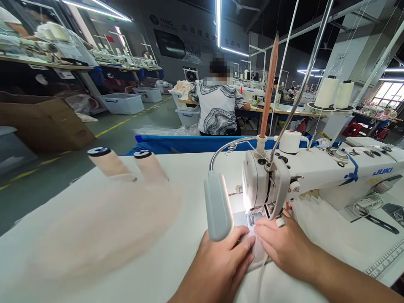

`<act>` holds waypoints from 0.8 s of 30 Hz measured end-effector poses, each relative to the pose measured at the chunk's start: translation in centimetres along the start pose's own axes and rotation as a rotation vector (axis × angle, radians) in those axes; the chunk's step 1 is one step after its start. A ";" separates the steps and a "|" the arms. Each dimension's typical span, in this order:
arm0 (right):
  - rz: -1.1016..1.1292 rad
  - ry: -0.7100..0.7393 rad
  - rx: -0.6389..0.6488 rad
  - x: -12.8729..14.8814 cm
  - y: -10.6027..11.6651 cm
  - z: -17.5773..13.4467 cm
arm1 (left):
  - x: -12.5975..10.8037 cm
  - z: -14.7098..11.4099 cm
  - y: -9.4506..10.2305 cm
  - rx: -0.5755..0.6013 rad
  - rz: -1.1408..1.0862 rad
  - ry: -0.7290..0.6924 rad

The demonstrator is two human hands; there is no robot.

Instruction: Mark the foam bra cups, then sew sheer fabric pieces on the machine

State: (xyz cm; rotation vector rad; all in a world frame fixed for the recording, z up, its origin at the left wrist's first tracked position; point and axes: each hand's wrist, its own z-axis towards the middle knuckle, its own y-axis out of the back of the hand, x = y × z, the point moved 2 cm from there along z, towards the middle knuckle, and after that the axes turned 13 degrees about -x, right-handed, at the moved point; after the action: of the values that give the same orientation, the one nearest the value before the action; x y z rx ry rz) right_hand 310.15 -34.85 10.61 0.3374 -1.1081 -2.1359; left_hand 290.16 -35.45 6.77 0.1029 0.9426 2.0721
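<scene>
Under the presser foot (251, 219) of a white JUKI sewing machine (259, 185) lies white sheer fabric (259, 252), with a narrow strip trailing toward me. My left hand (221, 256) is just left of the foot, its fingers bent and closed on the fabric's edge. Close by on the right, my right hand (284, 242) has its fingertips together on the same fabric, near the needle. Part of that hand is behind the machine head's knob. A grey lamp (217, 206) on a bendy neck hangs above my left hand and hides part of the table.
Pale sheer fabric (104, 231) spreads over the table's left side, by two thread cones (107, 162). More white fabric (325, 223) lies right of the needle. A ruler (385, 259) rests at the right edge. Ahead, a person (217, 105) sits at another machine.
</scene>
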 end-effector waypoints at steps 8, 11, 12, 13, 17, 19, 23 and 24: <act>-0.001 -0.042 0.057 -0.2 0.0 0.5 | 0.3 -0.2 -0.3 0.012 -0.009 0.032; 0.018 -0.043 0.041 -0.3 0.0 0.5 | 0.2 -0.2 -0.3 0.016 -0.011 0.035; 0.025 -0.044 0.040 -0.4 0.0 0.5 | 0.1 -0.2 -0.3 0.018 -0.012 0.034; 0.032 -0.045 0.041 -0.4 -0.1 0.4 | 0.1 -0.1 -0.3 0.020 -0.013 0.033; 0.046 -0.051 0.052 -0.5 -0.3 0.3 | 0.2 0.1 -0.2 0.020 -0.014 0.023; 0.041 -0.052 0.046 -0.5 -0.3 0.1 | 0.2 0.3 -0.2 0.016 -0.015 0.023; 0.059 -0.035 0.064 -0.3 0.7 -0.3 | 0.3 0.8 0.1 0.030 -0.036 0.033; 0.099 -0.018 0.100 -0.1 0.9 -0.4 | 0.3 1.0 0.3 0.040 -0.055 0.035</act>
State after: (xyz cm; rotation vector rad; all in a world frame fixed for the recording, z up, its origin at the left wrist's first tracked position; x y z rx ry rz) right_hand 310.93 -35.39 11.08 0.3030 -1.2195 -2.0052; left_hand 290.18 -34.76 7.62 0.0613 0.9982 2.0107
